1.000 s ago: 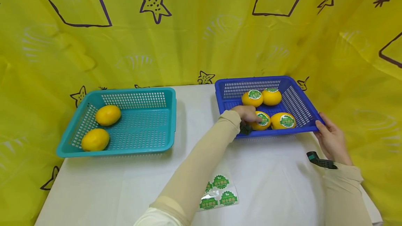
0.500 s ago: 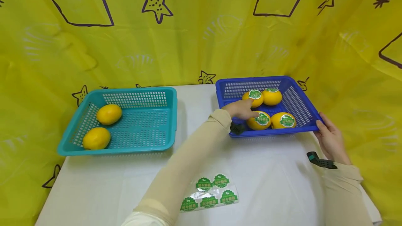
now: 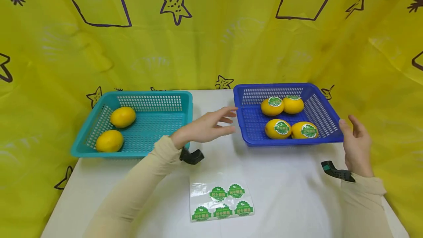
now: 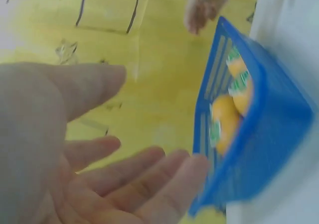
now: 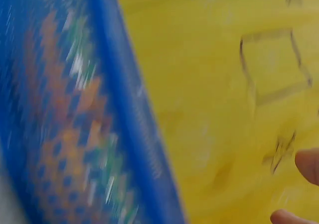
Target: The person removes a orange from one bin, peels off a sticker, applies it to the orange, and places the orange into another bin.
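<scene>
You are facing a yellow backdrop (image 3: 205, 47) showing dark purple stars and outlines. You are seeing yellow fruit (image 3: 278, 129) wearing green stickers in the blue basket (image 3: 317, 111); the teal basket (image 3: 155, 120) is holding plain yellow fruit (image 3: 122, 116). The counter (image 3: 290, 194) is showing white.

Bright, even light in the head view; both wrist views motion-blurred.

Green round stickers with white lettering sit on the 4 yellow fruits (image 3: 278, 128) in the blue basket (image 3: 330, 120) at right of centre, and 5 more lie on a clear sticker sheet (image 3: 221, 202) on the tabletop (image 3: 290, 194) at lower centre. The lettering is too small to read.
</scene>
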`<state>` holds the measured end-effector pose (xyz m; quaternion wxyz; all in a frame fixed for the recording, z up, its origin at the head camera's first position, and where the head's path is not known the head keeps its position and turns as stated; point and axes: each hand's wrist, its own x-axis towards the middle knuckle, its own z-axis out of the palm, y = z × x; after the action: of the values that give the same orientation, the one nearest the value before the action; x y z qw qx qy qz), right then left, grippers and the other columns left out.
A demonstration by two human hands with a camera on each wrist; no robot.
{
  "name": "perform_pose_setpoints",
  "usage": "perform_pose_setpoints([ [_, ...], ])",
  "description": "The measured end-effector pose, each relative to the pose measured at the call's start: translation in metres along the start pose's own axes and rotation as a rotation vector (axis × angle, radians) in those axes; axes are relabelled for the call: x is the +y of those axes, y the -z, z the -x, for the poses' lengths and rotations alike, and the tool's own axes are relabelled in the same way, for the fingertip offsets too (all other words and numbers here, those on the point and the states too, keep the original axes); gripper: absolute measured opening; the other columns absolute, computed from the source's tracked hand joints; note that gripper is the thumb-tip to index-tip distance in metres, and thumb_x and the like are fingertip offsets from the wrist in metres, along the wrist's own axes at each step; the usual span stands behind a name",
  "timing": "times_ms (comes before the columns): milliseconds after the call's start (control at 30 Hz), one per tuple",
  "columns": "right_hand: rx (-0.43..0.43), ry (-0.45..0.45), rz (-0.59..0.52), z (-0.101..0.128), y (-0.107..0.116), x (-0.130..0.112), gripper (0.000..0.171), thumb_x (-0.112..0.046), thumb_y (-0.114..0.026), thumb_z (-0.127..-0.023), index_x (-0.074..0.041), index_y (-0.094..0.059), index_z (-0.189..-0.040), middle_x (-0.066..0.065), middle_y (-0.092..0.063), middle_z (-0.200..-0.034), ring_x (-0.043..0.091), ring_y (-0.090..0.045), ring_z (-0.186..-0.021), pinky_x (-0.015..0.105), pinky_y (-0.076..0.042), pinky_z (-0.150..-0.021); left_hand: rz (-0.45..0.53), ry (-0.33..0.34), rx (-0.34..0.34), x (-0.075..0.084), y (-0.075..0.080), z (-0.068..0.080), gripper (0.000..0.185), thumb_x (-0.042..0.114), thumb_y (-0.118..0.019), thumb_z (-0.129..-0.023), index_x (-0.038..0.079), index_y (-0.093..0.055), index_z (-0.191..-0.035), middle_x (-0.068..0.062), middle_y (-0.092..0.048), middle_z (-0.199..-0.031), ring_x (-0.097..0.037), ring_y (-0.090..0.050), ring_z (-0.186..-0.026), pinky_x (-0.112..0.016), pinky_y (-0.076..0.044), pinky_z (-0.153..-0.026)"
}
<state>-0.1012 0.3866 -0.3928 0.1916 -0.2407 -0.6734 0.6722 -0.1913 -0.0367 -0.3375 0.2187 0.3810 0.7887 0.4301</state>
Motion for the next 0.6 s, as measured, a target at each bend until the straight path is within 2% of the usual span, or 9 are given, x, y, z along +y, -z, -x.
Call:
perform_pose_setpoints([
  [67,0.017,0.055,-0.024,0.009,-0.014,-0.012,0.057,-0.02,-0.059,-0.099,-0.014,-0.038,-0.151,-0.004,-0.021,-0.159,0.007,-0.004,-0.144,0.018,-0.008,-0.11,0.045,-0.013,0.063,-0.009,0.009,0.03,0.059,0.029,-0.057,-0.101,0.013,-0.03,-0.151,-0.005,-0.046,-0.143,-0.017,-0.05,-0.124,-0.03,-0.045,-0.097],
  [200,-0.049,0.218,-0.023,0.028,-0.045,-0.03,0.047,-0.014,-0.06,-0.098,-0.01,-0.049,-0.144,0.003,-0.034,-0.154,0.012,-0.017,-0.144,0.018,-0.014,-0.111,0.084,-0.044,0.231,-0.027,0.026,0.088,0.054,0.02,-0.058,-0.101,0.013,-0.035,-0.149,-0.005,-0.049,-0.141,-0.021,-0.053,-0.121,-0.035,-0.047,-0.096],
  [300,-0.156,0.334,0.022,0.041,-0.072,-0.038,0.044,-0.012,-0.059,-0.098,-0.009,-0.052,-0.141,0.006,-0.04,-0.15,0.014,-0.021,-0.143,0.021,-0.017,-0.111,0.092,-0.072,0.372,-0.041,0.039,0.131,0.054,0.007,-0.058,-0.099,0.009,-0.035,-0.149,-0.009,-0.049,-0.14,-0.026,-0.054,-0.121,-0.034,-0.048,-0.095],
  [433,-0.329,0.46,0.005,0.057,-0.113,-0.047,0.041,-0.006,-0.059,-0.098,-0.003,-0.053,-0.139,0.01,-0.043,-0.147,0.019,-0.025,-0.143,0.025,-0.022,-0.112,0.093,-0.126,0.597,-0.06,0.056,0.185,0.059,-0.01,-0.057,-0.094,0.003,-0.035,-0.148,-0.016,-0.049,-0.139,-0.024,-0.054,-0.121,-0.026,-0.048,-0.093],
  [600,-0.56,0.572,-0.007,0.074,-0.176,-0.053,0.041,0.002,-0.058,-0.096,0.003,-0.052,-0.137,0.016,-0.048,-0.142,0.024,-0.035,-0.138,0.035,-0.028,-0.111,0.22,-0.31,0.933,-0.083,0.073,0.241,0.058,-0.028,-0.053,-0.084,-0.013,-0.041,-0.138,-0.024,-0.053,-0.132,-0.024,-0.055,-0.118,-0.022,-0.046,-0.093],
])
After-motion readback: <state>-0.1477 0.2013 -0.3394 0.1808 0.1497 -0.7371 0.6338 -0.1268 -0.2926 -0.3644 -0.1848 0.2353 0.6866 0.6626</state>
